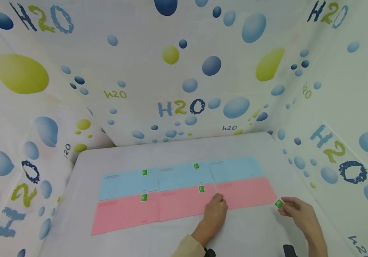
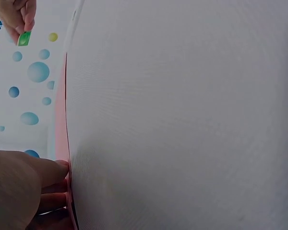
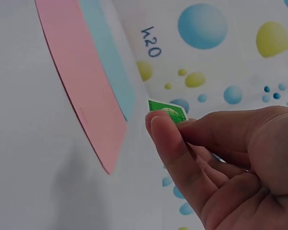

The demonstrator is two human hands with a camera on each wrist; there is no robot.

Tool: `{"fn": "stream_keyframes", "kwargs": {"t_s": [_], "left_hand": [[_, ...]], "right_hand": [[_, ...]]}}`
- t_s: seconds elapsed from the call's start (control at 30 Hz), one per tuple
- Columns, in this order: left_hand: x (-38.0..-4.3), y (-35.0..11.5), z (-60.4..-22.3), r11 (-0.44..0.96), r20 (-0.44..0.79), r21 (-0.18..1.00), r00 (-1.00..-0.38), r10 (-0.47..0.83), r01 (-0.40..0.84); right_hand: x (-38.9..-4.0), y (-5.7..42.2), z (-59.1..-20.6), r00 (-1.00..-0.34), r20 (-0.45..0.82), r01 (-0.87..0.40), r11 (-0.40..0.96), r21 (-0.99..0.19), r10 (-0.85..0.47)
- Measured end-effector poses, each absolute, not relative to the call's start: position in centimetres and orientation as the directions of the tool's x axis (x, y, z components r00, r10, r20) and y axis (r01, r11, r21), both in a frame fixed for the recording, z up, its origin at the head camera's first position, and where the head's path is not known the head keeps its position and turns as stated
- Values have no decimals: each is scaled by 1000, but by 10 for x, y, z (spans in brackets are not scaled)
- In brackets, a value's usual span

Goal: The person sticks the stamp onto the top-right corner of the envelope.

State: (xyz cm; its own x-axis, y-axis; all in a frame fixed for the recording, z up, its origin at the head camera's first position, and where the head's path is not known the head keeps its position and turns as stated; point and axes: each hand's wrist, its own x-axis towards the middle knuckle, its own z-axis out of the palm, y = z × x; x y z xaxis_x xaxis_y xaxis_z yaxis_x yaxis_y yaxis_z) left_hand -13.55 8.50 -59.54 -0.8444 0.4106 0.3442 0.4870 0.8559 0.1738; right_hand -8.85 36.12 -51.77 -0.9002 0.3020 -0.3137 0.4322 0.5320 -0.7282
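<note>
My right hand (image 1: 299,213) pinches a small green stamp (image 1: 279,203) between thumb and fingers, in the air off the front right corner of the right pink envelope (image 1: 248,192). In the right wrist view the stamp (image 3: 169,109) shows a pale globe pattern and a white border. My left hand (image 1: 215,212) rests on the pink envelopes, its fingertips at the seam between the middle pink envelope (image 1: 184,205) and the right one. Up close in the left wrist view, the fingers (image 2: 55,170) lie on the pink paper.
A row of three blue envelopes (image 1: 235,170) lies behind the pink row, which includes a left pink envelope (image 1: 123,216). Green stamps sit on the left and middle envelopes of both rows. A white table (image 1: 123,242) lies below, with bubble-printed walls (image 1: 139,71) around it.
</note>
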Motion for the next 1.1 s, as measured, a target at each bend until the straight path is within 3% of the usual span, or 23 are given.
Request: {"fn": "stream_keyframes", "kwargs": {"t_s": [0.37, 0.87, 1.1], "left_hand": [[-133, 86, -590, 866, 258, 177, -871, 418, 468], [-134, 85, -593, 854, 318, 205, -857, 404, 478], [-136, 84, -593, 836, 355, 240, -846, 398, 493]], "right_hand": [[-116, 347, -521, -947, -159, 303, 606, -736, 280], [-168, 353, -536, -951, -124, 279, 618, -735, 282], [-188, 351, -546, -963, -158, 265, 645, -716, 220]]}}
